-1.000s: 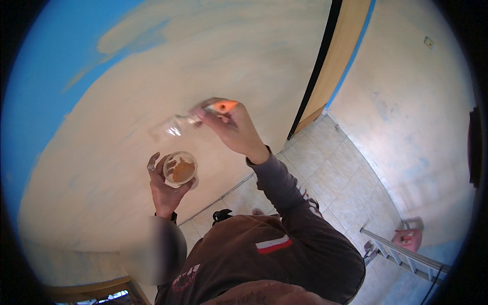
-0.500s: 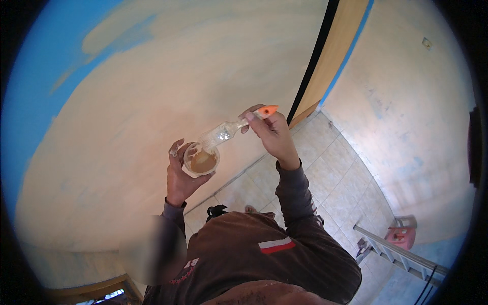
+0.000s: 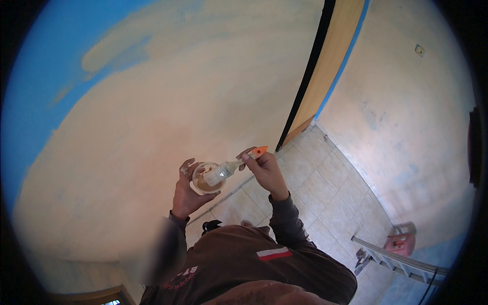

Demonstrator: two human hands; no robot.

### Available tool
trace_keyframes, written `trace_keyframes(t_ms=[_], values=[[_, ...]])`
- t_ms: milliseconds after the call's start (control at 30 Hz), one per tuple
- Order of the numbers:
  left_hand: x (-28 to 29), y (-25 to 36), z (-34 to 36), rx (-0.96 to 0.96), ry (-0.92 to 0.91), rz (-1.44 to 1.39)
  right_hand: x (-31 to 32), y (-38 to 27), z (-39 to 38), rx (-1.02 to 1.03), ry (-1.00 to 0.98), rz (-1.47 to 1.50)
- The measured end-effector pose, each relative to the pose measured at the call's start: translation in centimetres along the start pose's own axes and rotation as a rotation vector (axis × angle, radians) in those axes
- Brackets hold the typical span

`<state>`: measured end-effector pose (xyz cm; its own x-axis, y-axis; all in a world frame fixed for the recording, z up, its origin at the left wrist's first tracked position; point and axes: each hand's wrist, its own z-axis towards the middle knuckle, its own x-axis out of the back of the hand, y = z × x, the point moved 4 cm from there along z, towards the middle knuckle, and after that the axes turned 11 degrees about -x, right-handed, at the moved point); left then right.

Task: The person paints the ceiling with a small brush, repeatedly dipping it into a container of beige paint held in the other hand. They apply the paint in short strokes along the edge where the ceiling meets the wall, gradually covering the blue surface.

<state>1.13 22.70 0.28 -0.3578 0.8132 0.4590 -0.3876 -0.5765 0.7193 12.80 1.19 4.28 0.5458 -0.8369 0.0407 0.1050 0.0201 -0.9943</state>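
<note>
Low in front of the wall, my left hand is wrapped round a clear plastic cup with tan paint inside. Pale smears mark the fingers of this hand. My right hand pinches the handle of a paintbrush, whose orange tip points up and to the right. The brush slants down to the left, and its pale bristles are inside the mouth of the cup, over the paint. Whether the bristle ends touch the paint, I cannot tell.
A wall, mostly peach with blue at its upper left, fills the left side. To the right are a wooden door frame, a second patchy wall and a tiled floor. A metal ladder and a pink container stand lower right.
Both hands have moved lower and closer together. The brush has gone from the cup's upper rim to inside its mouth.
</note>
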Motion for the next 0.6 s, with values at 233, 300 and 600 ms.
trace_keyframes(t_ms=[233,300,600], values=[[0.6,0.1,0.1,0.007,-0.030,-0.051,-0.3,-0.2,-0.4,0.040,0.009,-0.005],[0.5,-0.6,0.1,-0.028,-0.047,0.023,-0.3,0.2,-0.3,0.020,0.022,-0.025],[0.3,-1.8,0.0,-0.102,-0.074,0.075,-0.6,2.3,-0.7,0.034,0.037,-0.017]])
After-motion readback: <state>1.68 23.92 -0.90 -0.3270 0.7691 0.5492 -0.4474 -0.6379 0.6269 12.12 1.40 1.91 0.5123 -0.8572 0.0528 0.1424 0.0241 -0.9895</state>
